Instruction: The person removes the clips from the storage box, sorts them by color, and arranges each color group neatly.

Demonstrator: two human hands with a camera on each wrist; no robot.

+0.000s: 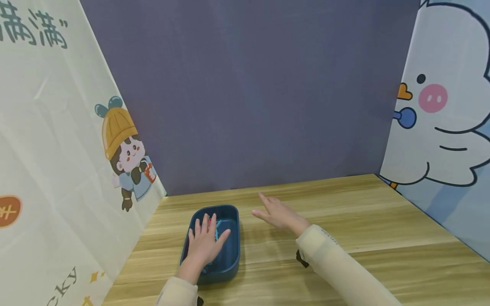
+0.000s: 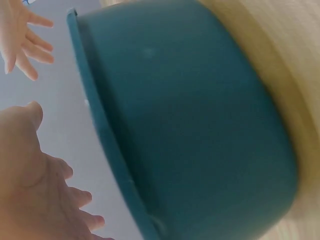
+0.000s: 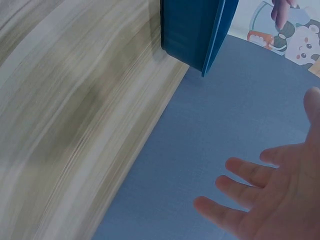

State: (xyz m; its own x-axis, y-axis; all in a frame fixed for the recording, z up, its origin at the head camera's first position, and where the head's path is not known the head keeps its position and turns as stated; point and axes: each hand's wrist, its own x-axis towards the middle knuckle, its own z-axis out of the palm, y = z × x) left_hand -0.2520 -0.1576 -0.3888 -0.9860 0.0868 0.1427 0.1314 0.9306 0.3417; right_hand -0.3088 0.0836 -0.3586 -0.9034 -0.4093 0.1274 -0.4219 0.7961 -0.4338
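A dark blue-teal plastic bin (image 1: 229,259) stands on the left part of the table. Over its opening hovers my left hand (image 1: 204,246), palm down with fingers spread, holding nothing. Partly hidden under those fingers, thin light-blue pieces (image 1: 217,229) and a small red bit (image 1: 209,222) lie inside the bin. To the right of the bin my right hand (image 1: 281,214) is held above the table, fingers stretched out and nothing in it. In the left wrist view the bin's outer wall (image 2: 190,115) fills the middle, beside my left hand (image 2: 40,185).
The wood-grain table (image 1: 344,229) reaches back to a dark grey-purple cloth wall (image 1: 260,93). A white cartoon-printed sheet (image 1: 57,140) borders the left side. On the right hangs another printed sheet (image 1: 451,153) with a white bird figure.
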